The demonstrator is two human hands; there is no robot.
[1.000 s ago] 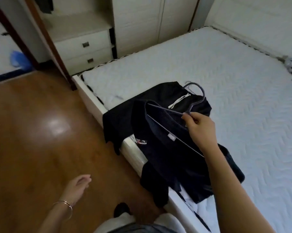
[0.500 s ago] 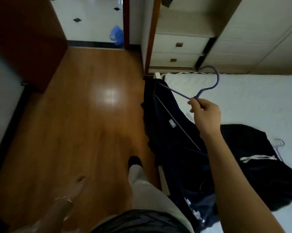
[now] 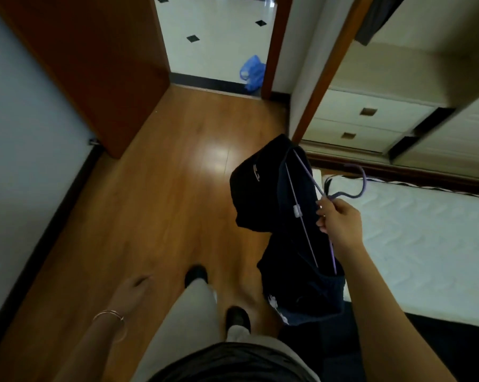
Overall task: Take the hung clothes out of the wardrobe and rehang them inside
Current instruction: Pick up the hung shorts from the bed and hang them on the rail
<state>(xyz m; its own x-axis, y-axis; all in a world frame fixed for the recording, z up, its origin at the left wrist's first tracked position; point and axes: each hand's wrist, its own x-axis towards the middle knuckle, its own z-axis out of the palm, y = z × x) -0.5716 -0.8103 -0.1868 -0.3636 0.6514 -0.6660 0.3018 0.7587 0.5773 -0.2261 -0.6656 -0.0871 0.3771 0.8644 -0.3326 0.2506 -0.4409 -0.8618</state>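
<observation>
Right hand (image 3: 340, 221) pinching hanger (image 3: 364, 183) at neck, dark shirt (image 3: 260, 194) on it.
Left hand (image 3: 133, 290) slack, empty, 7 o'clock. Carry level to wardrobe (image 3: 370, 106) at 1 o'clock, hook leading.

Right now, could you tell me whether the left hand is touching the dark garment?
Apart. The head view shows the left hand over the wood floor, with the person's leg between it and the dark garment on the hanger.

Glossy wood floor (image 3: 177, 166), dark matt cloth garment (image 3: 263, 194), quilted mattress (image 3: 426, 244)
</observation>
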